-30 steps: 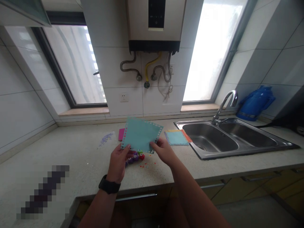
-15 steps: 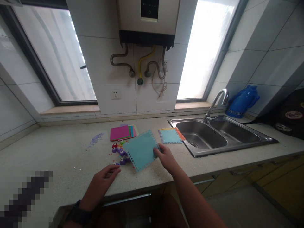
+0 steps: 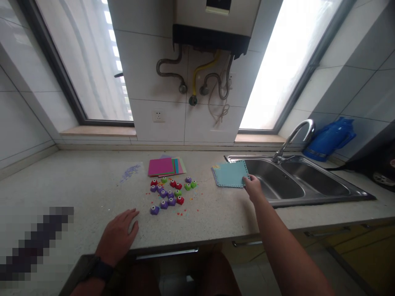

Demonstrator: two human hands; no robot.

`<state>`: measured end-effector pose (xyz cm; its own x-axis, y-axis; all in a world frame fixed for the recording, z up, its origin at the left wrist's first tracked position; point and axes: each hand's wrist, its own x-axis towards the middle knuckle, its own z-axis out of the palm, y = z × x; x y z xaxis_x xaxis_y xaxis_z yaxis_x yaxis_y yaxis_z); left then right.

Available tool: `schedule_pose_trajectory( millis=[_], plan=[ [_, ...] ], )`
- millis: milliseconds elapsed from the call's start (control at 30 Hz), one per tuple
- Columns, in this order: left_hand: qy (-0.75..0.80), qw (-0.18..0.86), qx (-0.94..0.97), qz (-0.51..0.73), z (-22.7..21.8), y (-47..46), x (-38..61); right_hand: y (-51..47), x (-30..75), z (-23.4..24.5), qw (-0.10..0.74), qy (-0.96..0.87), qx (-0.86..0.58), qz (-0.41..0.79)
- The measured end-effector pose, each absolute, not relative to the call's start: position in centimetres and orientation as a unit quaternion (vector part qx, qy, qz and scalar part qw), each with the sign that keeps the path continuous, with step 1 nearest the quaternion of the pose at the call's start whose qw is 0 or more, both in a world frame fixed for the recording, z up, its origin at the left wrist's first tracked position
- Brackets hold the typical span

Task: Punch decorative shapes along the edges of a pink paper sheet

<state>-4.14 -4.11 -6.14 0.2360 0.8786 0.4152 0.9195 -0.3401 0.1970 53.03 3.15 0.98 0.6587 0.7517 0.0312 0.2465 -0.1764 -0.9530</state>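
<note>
My right hand [image 3: 253, 189] pinches the right edge of a light blue paper sheet [image 3: 232, 174] with small holes punched along its edges. The sheet lies over a small stack of other punched sheets [image 3: 215, 177] beside the sink, and mostly hides them. My left hand [image 3: 119, 232] rests on the counter near its front edge, fingers stretched out, holding nothing. To its right are several small craft punches in purple [image 3: 163, 204], red [image 3: 180, 200] and green [image 3: 193, 184]. Tiny red paper bits [image 3: 182, 213] lie scattered among them.
A stack of plain coloured paper [image 3: 160, 167], pink on top, lies behind the punches. Purple paper bits [image 3: 131, 172] form a patch at left. The double steel sink [image 3: 285, 201] with its faucet [image 3: 293, 137] is at right, a blue thermos [image 3: 330, 139] behind it.
My right hand has carried the light blue sheet rightward from above the punches onto the punched stack. My left hand has drawn back slightly left and flattened out. The view has shifted a little.
</note>
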Motion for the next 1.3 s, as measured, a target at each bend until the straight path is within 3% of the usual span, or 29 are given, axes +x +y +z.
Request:
schedule_pose_trajectory(
  millis=[333,567,733,1167,1300],
  plan=[
    [-0.579,0.037,-0.781,-0.233,-5.7,-4.3,-4.1,7.7,56.1,0.9,0.384,-0.355,-0.831,0.189],
    [-0.583,0.034,-0.773,-0.248,-5.5,-4.4,-3.9,7.7,56.0,0.9,0.277,-0.382,-0.878,0.085],
    [-0.588,0.007,-0.767,-0.255,-4.8,-4.7,-3.6,6.1,53.8,0.9,0.262,-0.441,-0.858,0.011],
    [-0.593,-0.008,-0.768,-0.241,-4.4,-5.1,-3.4,-3.1,48.1,-1.6,0.308,-0.681,-0.661,0.070],
    [-0.585,-0.020,-0.776,-0.234,-4.6,-5.4,-3.6,-6.6,50.4,-3.2,0.235,-0.653,-0.720,-0.021]
  ],
)
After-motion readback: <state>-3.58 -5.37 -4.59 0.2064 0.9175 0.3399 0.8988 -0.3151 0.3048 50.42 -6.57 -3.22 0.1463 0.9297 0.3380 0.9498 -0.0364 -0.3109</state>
